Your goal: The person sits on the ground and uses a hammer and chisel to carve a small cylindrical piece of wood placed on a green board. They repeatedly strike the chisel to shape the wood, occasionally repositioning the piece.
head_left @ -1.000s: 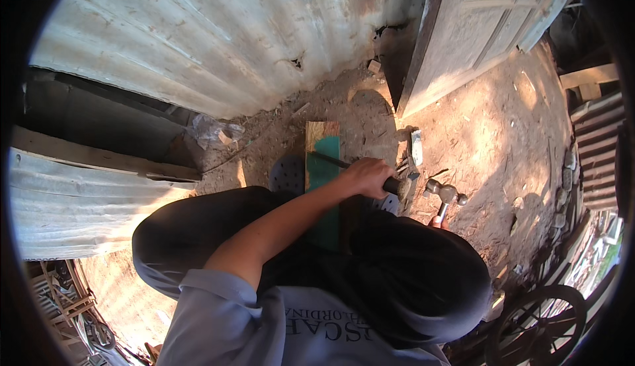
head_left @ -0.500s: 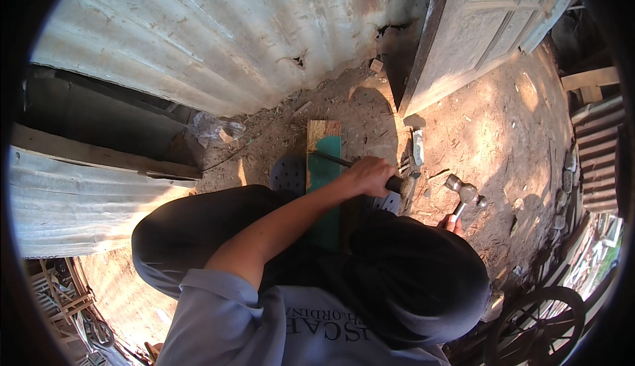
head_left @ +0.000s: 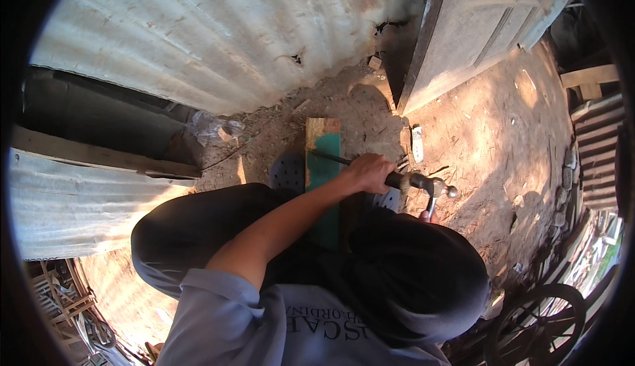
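My left hand (head_left: 370, 171) is closed round the black handle of a chisel (head_left: 331, 158). Its dark shaft points left across a wooden plank (head_left: 323, 172), with the tip near the plank's left edge. Worn green paint covers much of the plank, and bare wood shows at its far end. My right hand (head_left: 430, 217), mostly hidden behind my right knee, grips a ball-peen hammer (head_left: 435, 187) by its shaft. One face of the hammer head is at the butt of the chisel handle; whether they touch I cannot tell.
A corrugated metal wall (head_left: 218, 42) rises ahead, with a wooden door (head_left: 463, 48) to its right. On the dirt floor lie a white tube-like object (head_left: 417, 144) and a crumpled plastic bag (head_left: 210, 128). A dark spoked wheel (head_left: 534, 326) stands at the lower right.
My right hand has swung the hammer left, bringing its head up to the chisel's butt. My left hand and the chisel stay nearly in place on the plank.
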The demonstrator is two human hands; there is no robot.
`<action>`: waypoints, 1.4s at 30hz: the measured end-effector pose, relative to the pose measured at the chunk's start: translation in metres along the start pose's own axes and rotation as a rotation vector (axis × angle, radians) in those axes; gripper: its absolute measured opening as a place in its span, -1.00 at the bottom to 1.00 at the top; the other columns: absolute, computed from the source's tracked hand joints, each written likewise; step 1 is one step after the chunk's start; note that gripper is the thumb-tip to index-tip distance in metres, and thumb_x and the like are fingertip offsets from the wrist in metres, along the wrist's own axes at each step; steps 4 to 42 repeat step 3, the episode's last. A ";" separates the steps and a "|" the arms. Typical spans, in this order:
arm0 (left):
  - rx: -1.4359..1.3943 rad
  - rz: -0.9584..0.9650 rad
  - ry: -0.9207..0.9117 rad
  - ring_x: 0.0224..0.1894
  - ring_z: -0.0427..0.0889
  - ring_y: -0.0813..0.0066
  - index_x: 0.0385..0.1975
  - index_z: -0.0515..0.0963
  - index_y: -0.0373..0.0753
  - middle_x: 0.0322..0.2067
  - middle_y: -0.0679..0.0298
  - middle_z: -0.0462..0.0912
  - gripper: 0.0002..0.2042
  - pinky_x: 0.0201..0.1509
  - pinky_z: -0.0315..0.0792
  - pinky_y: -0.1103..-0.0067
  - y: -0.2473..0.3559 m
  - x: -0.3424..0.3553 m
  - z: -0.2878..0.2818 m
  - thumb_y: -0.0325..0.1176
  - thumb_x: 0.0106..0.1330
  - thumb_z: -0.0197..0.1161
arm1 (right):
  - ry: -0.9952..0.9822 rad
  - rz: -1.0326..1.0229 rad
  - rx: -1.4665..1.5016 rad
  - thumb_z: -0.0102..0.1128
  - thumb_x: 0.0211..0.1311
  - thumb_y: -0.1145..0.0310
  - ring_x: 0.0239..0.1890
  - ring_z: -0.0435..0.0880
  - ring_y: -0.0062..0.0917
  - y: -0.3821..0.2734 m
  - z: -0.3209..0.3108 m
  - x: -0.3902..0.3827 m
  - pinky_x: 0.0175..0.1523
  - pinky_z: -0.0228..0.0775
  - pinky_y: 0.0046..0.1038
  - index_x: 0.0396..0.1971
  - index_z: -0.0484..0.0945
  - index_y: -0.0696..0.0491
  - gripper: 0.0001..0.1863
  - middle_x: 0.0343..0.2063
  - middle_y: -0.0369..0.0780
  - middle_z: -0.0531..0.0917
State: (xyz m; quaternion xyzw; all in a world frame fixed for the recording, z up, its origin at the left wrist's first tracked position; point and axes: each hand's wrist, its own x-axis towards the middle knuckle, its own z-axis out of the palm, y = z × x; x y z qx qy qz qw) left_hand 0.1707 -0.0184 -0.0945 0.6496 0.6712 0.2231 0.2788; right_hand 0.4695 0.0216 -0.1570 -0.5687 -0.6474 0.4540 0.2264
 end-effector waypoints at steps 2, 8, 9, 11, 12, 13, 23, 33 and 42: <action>0.040 -0.014 -0.061 -0.35 0.64 -0.02 -0.41 0.59 -0.27 -0.49 -0.01 0.62 -0.65 -0.24 0.51 0.23 -0.004 -0.003 0.002 -0.18 -0.17 0.38 | 0.009 -0.124 -0.117 -0.03 0.31 -0.08 -0.61 0.40 -0.51 -0.018 0.014 -0.011 -0.47 0.22 -0.36 -0.33 0.55 0.06 -0.54 -0.73 -0.27 0.42; 0.062 -0.026 -0.092 -0.33 0.64 -0.02 -0.36 0.60 -0.26 -0.47 -0.01 0.63 -0.61 -0.22 0.50 0.23 -0.006 -0.004 0.003 -0.14 -0.16 0.39 | 0.100 -0.134 -0.171 -0.03 0.30 -0.10 -0.61 0.43 -0.45 -0.014 0.012 -0.010 -0.46 0.23 -0.29 -0.31 0.56 0.07 -0.52 -0.70 -0.27 0.46; 0.062 -0.026 -0.092 -0.33 0.64 -0.02 -0.36 0.60 -0.26 -0.47 -0.01 0.63 -0.61 -0.22 0.50 0.23 -0.006 -0.004 0.003 -0.14 -0.16 0.39 | 0.100 -0.134 -0.171 -0.03 0.30 -0.10 -0.61 0.43 -0.45 -0.014 0.012 -0.010 -0.46 0.23 -0.29 -0.31 0.56 0.07 -0.52 -0.70 -0.27 0.46; 0.062 -0.026 -0.092 -0.33 0.64 -0.02 -0.36 0.60 -0.26 -0.47 -0.01 0.63 -0.61 -0.22 0.50 0.23 -0.006 -0.004 0.003 -0.14 -0.16 0.39 | 0.100 -0.134 -0.171 -0.03 0.30 -0.10 -0.61 0.43 -0.45 -0.014 0.012 -0.010 -0.46 0.23 -0.29 -0.31 0.56 0.07 -0.52 -0.70 -0.27 0.46; 0.062 -0.026 -0.092 -0.33 0.64 -0.02 -0.36 0.60 -0.26 -0.47 -0.01 0.63 -0.61 -0.22 0.50 0.23 -0.006 -0.004 0.003 -0.14 -0.16 0.39 | 0.100 -0.134 -0.171 -0.03 0.30 -0.10 -0.61 0.43 -0.45 -0.014 0.012 -0.010 -0.46 0.23 -0.29 -0.31 0.56 0.07 -0.52 -0.70 -0.27 0.46; 0.062 -0.026 -0.092 -0.33 0.64 -0.02 -0.36 0.60 -0.26 -0.47 -0.01 0.63 -0.61 -0.22 0.50 0.23 -0.006 -0.004 0.003 -0.14 -0.16 0.39 | 0.100 -0.134 -0.171 -0.03 0.30 -0.10 -0.61 0.43 -0.45 -0.014 0.012 -0.010 -0.46 0.23 -0.29 -0.31 0.56 0.07 -0.52 -0.70 -0.27 0.46; 0.062 -0.026 -0.092 -0.33 0.64 -0.02 -0.36 0.60 -0.26 -0.47 -0.01 0.63 -0.61 -0.22 0.50 0.23 -0.006 -0.004 0.003 -0.14 -0.16 0.39 | 0.100 -0.134 -0.171 -0.03 0.30 -0.10 -0.61 0.43 -0.45 -0.014 0.012 -0.010 -0.46 0.23 -0.29 -0.31 0.56 0.07 -0.52 -0.70 -0.27 0.46; 0.062 -0.026 -0.092 -0.33 0.64 -0.02 -0.36 0.60 -0.26 -0.47 -0.01 0.63 -0.61 -0.22 0.50 0.23 -0.006 -0.004 0.003 -0.14 -0.16 0.39 | 0.100 -0.134 -0.171 -0.03 0.30 -0.10 -0.61 0.43 -0.45 -0.014 0.012 -0.010 -0.46 0.23 -0.29 -0.31 0.56 0.07 -0.52 -0.70 -0.27 0.46; 0.062 -0.026 -0.092 -0.33 0.64 -0.02 -0.36 0.60 -0.26 -0.47 -0.01 0.63 -0.61 -0.22 0.50 0.23 -0.006 -0.004 0.003 -0.14 -0.16 0.39 | 0.100 -0.134 -0.171 -0.03 0.30 -0.10 -0.61 0.43 -0.45 -0.014 0.012 -0.010 -0.46 0.23 -0.29 -0.31 0.56 0.07 -0.52 -0.70 -0.27 0.46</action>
